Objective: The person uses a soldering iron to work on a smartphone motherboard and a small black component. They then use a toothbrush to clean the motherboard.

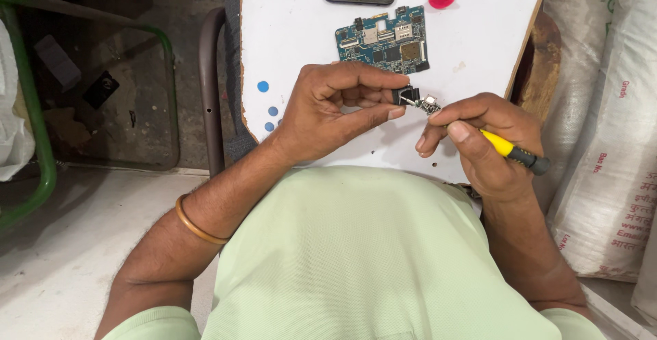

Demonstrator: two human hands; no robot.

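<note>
2 hands [342,104] [482,138], screwdriver [510,149] pointing left at small part [409,95]

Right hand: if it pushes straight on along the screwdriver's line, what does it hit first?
The right hand drives the screwdriver toward upper-left; it would first meet the small black part pinched in the left hand. Depth looks matched, not certain.

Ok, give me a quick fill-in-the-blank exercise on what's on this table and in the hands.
1. The right hand holds a screwdriver with a ____ handle.
2. The left hand pinches a small ____ part.
3. The circuit board on the white table is ____.
4. The left wrist wears a ____.

Missing words: yellow; black; blue; bangle
</note>
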